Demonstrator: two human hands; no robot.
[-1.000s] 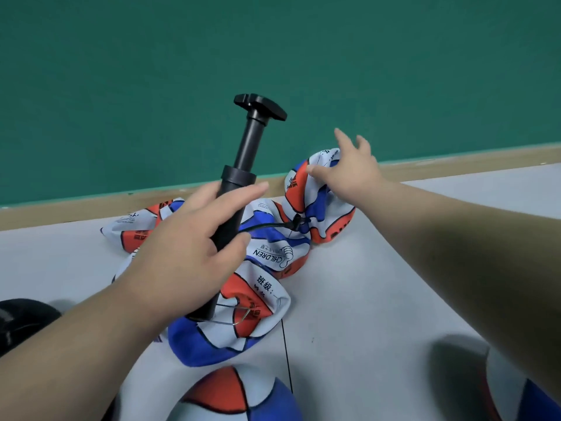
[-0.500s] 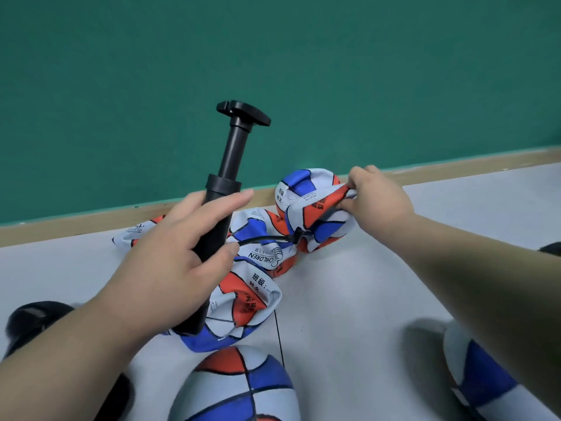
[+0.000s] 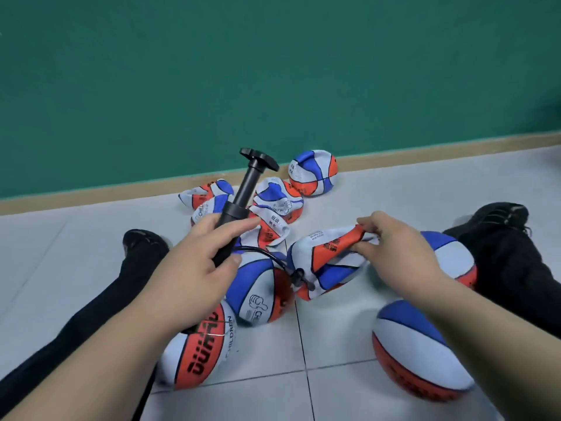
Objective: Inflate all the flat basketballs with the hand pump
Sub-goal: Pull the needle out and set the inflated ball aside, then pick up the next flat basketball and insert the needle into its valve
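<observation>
Head view: left hand (image 3: 194, 268) is wrapped round the barrel of the hand pump (image 3: 239, 208). The pump is tilted with its handle up, toward the green wall (image 3: 273, 71). Right hand (image 3: 400, 247) pinches the top fold of a flat basketball (image 3: 328, 262), which sits on the floor (image 3: 334, 335) just left of and below that hand. The hose (image 3: 267, 252) ends at that ball's left edge; can't tell if it's plugged in. More flat balls (image 3: 273, 202) are piled behind the pump. Round balls (image 3: 419, 350) lie near both forearms.
</observation>
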